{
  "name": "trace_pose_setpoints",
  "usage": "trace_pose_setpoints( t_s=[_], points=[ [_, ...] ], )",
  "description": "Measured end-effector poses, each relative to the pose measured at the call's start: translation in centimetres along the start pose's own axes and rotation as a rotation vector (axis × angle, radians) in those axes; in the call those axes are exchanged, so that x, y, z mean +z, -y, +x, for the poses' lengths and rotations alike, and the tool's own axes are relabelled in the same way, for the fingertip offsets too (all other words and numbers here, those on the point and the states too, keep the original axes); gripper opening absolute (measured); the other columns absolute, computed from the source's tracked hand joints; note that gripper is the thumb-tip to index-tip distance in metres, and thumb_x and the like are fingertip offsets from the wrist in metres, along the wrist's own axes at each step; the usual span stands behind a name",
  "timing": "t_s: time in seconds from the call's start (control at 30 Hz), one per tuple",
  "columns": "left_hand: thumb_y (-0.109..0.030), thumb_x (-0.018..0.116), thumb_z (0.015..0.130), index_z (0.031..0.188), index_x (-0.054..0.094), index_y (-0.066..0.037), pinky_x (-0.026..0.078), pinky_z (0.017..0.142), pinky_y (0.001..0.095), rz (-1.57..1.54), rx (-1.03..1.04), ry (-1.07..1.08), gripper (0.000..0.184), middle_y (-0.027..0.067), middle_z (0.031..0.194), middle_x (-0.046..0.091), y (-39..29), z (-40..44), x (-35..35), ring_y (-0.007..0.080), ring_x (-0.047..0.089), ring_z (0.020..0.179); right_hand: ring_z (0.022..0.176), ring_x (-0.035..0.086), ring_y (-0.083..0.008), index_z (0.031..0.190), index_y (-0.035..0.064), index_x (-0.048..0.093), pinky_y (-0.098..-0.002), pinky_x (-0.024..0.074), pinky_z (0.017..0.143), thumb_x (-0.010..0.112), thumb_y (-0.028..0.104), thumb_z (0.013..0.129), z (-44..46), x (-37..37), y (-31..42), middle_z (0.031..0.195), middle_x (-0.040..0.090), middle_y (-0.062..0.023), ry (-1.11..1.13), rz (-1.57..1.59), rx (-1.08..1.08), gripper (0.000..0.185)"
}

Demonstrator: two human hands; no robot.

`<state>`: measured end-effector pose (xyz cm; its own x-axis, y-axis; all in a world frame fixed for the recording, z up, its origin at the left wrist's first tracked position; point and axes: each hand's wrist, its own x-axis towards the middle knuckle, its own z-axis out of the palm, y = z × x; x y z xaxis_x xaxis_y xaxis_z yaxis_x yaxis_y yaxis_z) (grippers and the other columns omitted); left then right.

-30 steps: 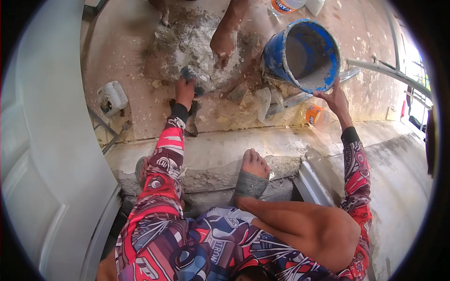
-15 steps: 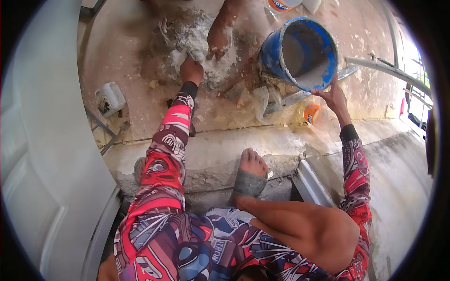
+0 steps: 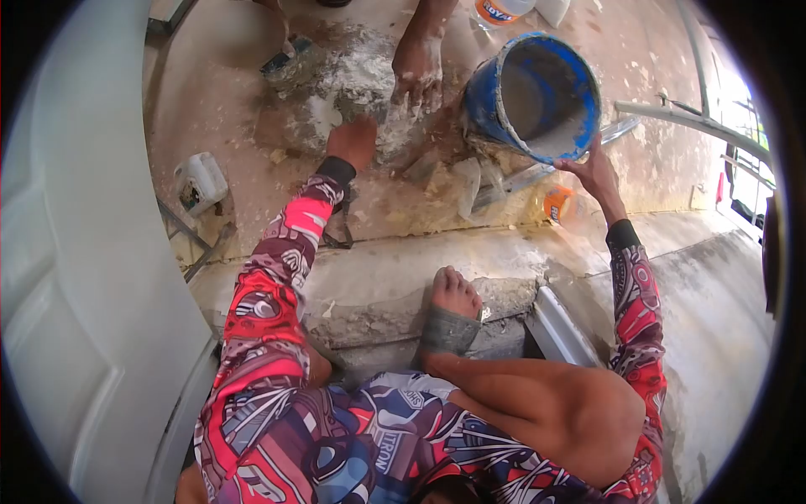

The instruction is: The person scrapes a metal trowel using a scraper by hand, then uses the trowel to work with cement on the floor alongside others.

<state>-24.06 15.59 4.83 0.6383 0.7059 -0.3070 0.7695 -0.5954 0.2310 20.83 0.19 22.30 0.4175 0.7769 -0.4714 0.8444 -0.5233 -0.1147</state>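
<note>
My left hand (image 3: 353, 141) is closed at the near edge of a heap of pale powder (image 3: 357, 74); a tool seems to lie under its fingers, too blurred to name. My right hand (image 3: 598, 178) grips the near rim of a blue bucket (image 3: 487, 105), which leans toward me with grey mix on its inside. Beside the heap, a co-worker's powdered hand (image 3: 417, 71) rests with fingers spread. At the heap's far left, the co-worker's other hand holds a flat scraper (image 3: 284, 57).
A white jug (image 3: 201, 182) lies at the left, near a white door (image 3: 75, 252). An orange-labelled bottle (image 3: 557, 204) and a metal bar (image 3: 525, 181) are below the bucket. Another bottle (image 3: 499, 12) stands at the top. My foot (image 3: 455, 294) is on the concrete ledge.
My left hand has shifted slightly right along the heap. The co-worker's nearer hand has opened and moved right, and a scraper now shows at the other hand. The bucket has shifted slightly left.
</note>
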Motion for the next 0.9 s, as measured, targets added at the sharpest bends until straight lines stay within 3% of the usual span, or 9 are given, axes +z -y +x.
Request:
trace_pose_setpoints(
  t_s=[0.23, 0.43, 0.47, 0.57, 0.67, 0.77, 0.9],
  points=[
    [-0.015, 0.053, 0.086, 0.098, 0.063, -0.006, 0.052, 0.075, 0.051, -0.134, 0.067, 0.059, 0.018, 0.0196, 0.101, 0.064, -0.1, 1.5, 1.0, 0.0417, 0.064, 0.087, 0.117, 0.059, -0.0427, 0.147, -0.0129, 0.016, -0.0454, 0.0486, 0.094, 0.08, 0.069, 0.061, -0.3, -0.5, 0.7, 0.126, 0.058, -0.033, 0.037, -0.043, 0.043, 0.135],
    [-0.021, 0.057, 0.086, 0.09, 0.063, 0.001, 0.051, 0.076, 0.0499, -0.52, -0.405, -0.131, 0.022, 0.0232, 0.093, 0.066, 2.0, -2.1, -1.3, 0.0466, 0.062, 0.085, 0.118, 0.058, -0.042, 0.147, -0.0128, 0.016, -0.046, 0.0476, 0.096, 0.08, 0.069, 0.06, -0.5, -0.1, 0.2, 0.126, 0.058, -0.0318, 0.028, -0.014, 0.027, 0.136],
    [-0.025, 0.061, 0.089, 0.085, 0.063, 0.002, 0.052, 0.067, 0.047, -0.613, -0.416, -0.184, 0.027, 0.0205, 0.082, 0.066, 3.0, -2.7, 0.8, 0.0381, 0.065, 0.074, 0.118, 0.058, -0.0418, 0.147, -0.0128, 0.016, -0.0461, 0.0475, 0.096, 0.08, 0.069, 0.06, -0.4, -0.5, 0.7, 0.126, 0.058, -0.0315, 0.023, 0.005, 0.015, 0.136],
    [-0.026, 0.065, 0.09, 0.081, 0.061, 0.001, 0.053, 0.053, 0.0409, -1.25, -0.854, 0.016, 0.029, 0.0148, 0.077, 0.064, 0.5, -5.7, 0.6, 0.0258, 0.063, 0.063, 0.117, 0.059, -0.0419, 0.147, -0.0136, 0.015, -0.0458, 0.0477, 0.095, 0.08, 0.069, 0.061, 0.0, -0.1, 0.1, 0.126, 0.058, -0.031, 0.016, -0.051, 0.018, 0.135],
    [-0.023, 0.062, 0.095, 0.104, 0.06, -0.006, 0.051, 0.049, 0.0345, -1.595, -1.079, -0.03, 0.019, 0.0059, 0.08, 0.06, -1.7, -8.8, 5.1, 0.017, 0.063, 0.066, 0.123, 0.055, -0.0425, 0.145, -0.0078, 0.022, -0.0454, 0.0445, 0.1, 0.083, 0.058, 0.065, -0.8, -1.0, 1.7, 0.13, 0.055, -0.0309, 0.046, 0.032, 0.051, 0.12],
    [-0.023, 0.06, 0.096, 0.111, 0.055, -0.008, 0.053, 0.051, 0.0354, -1.853, -1.139, -0.083, 0.022, 0.006, 0.09, 0.061, -4.4, -11.0, 8.1, 0.0193, 0.062, 0.065, 0.122, 0.055, -0.042, 0.145, -0.0079, 0.023, -0.0452, 0.0443, 0.1, 0.083, 0.059, 0.065, -0.8, -0.9, 1.7, 0.131, 0.055, -0.0307, 0.046, -0.001, 0.078, 0.12],
    [-0.023, 0.059, 0.097, 0.11, 0.057, -0.007, 0.053, 0.054, 0.0374, -1.999, -1.177, -0.301, 0.021, 0.0079, 0.095, 0.06, -5.3, -6.9, 9.6, 0.0205, 0.059, 0.066, 0.118, 0.058, -0.0425, 0.147, -0.0144, 0.012, -0.0462, 0.0477, 0.095, 0.078, 0.069, 0.063, -0.3, -0.3, 0.6, 0.127, 0.057, -0.0322, 0.043, -0.031, 0.037, 0.136]
  ],
)
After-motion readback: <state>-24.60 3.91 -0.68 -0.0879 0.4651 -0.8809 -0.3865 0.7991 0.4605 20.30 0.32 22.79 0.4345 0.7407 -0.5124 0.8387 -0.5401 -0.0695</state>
